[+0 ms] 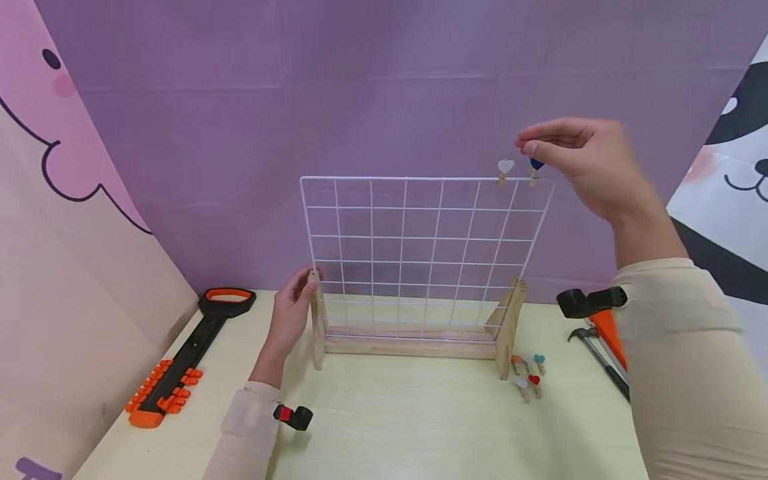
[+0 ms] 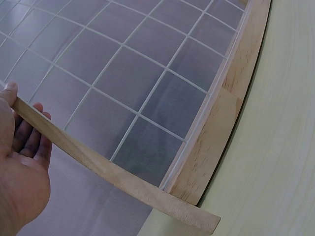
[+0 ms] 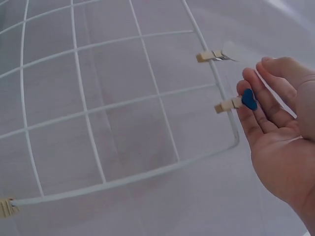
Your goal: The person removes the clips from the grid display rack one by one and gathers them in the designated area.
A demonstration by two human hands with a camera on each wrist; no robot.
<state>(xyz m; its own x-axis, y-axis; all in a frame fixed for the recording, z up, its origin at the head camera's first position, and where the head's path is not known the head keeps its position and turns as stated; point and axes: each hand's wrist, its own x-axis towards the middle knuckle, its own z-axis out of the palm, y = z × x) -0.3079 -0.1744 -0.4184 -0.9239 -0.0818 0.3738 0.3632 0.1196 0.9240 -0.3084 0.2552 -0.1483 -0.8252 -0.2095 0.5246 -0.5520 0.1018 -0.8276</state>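
A white wire grid (image 1: 390,237) stands upright in a wooden stand (image 1: 414,345) on the table. At the stand's left post (image 2: 98,164), my left hand (image 1: 291,317) grips the upper end, thumb on the near side and fingers behind. Two small wooden clothespins are clipped on the grid's top wire near its right corner: one with a white heart (image 1: 506,167), one with a blue heart (image 3: 249,99). My right hand (image 1: 591,157) is right at the blue-heart clothespin, fingers loosely bent and thumb apart from it in the right wrist view.
Several more heart clothespins (image 1: 528,377) lie by the stand's right foot. A hammer (image 1: 600,360) and an orange tool (image 1: 609,333) lie at the right, partly behind the right sleeve. A black-and-orange tool holder (image 1: 192,353) lies at the left. A purple backdrop (image 1: 360,87) hangs behind.
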